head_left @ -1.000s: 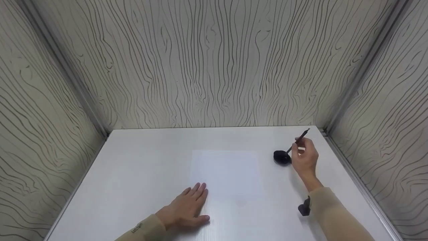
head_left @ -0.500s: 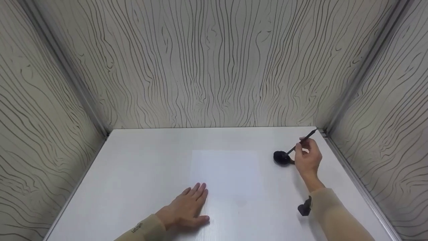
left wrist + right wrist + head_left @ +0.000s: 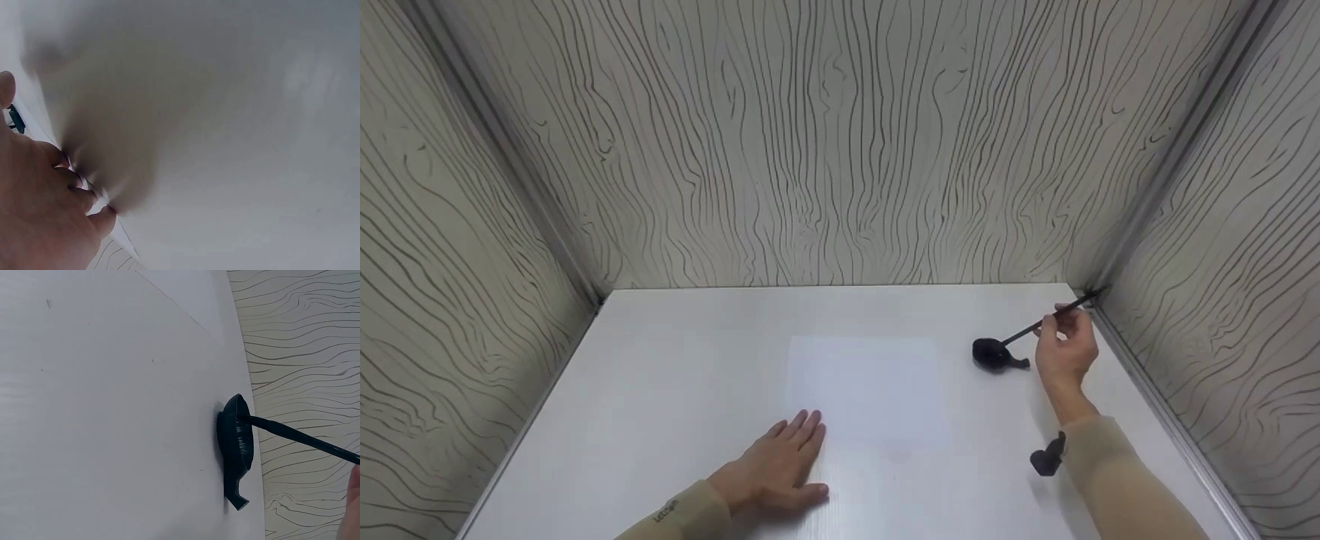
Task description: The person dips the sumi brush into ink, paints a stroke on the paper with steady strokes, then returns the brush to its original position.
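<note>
White table (image 3: 682,352): left hand (image 3: 772,469) lies flat, right hand (image 3: 1067,351) pinches brush (image 3: 304,437).

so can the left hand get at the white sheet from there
Probably yes: the left hand lies right at the near left corner of the white sheet, and nothing visible stands between them.

The left grip (image 3: 42,208), a bare hand, is at the white desk (image 3: 270,185), palm facing it. Its four fingertips (image 3: 104,218) touch the desk, side by side, where a soft brown shadow spreads toward the near side. The thumb (image 3: 5,90), partly cut off, stands apart to the right. Farther right is a small dark object (image 3: 17,119), too partial to identify. Far off, a pale wall (image 3: 115,259) carries thin dark lines.
</note>
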Tool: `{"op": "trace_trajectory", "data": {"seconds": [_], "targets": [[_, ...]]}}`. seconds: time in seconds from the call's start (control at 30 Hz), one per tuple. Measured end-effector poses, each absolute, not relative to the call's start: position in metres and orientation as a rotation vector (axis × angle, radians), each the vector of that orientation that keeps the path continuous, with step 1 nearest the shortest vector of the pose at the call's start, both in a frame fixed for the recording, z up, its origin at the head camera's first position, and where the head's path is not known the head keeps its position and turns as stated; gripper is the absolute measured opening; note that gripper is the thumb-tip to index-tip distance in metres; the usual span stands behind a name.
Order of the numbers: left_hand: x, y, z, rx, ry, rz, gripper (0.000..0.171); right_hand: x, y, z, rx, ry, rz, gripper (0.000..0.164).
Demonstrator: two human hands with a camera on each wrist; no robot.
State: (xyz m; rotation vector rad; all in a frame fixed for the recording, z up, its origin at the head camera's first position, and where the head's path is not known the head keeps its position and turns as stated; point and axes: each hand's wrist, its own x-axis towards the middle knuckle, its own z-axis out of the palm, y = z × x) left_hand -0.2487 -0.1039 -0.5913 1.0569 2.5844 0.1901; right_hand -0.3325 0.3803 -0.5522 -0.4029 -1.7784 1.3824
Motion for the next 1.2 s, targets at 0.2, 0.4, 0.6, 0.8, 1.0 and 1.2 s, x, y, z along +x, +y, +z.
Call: {"op": "trace_trajectory", "data": {"seconds": [0.2,0.4,0.6,0.8,1.0,1.2], "targets": [[-0.248,-0.102,-0.591,1.071,2.600,0.158,0.105,-0.335,0.383,-0.565,-0.410,-1.782,1.408,0.019],[-0.247,-0.102,-0.589,1.071,2.602,0.170,0.106,-0.334,0.385,-0.566,-0.422,-1.845,1.289,0.022],[-0.247,-0.102,-0.589,1.057,2.600,0.193,0.105,-0.334,0.386,-0.563,-0.360,-1.877,1.174,0.022],[-0.249,-0.102,-0.591,1.057,2.598,0.190,0.105,-0.334,0.387,-0.561,-0.283,-1.896,1.134,0.023],[-0.249,-0.101,-0.592,1.067,2.599,0.170,0.105,-0.334,0.386,-0.557,-0.247,-1.875,1.161,0.023],[-0.249,-0.102,-0.592,1.058,2.596,0.164,0.105,-0.335,0.380,-0.556,-0.165,-1.835,1.177,0.022]]}}
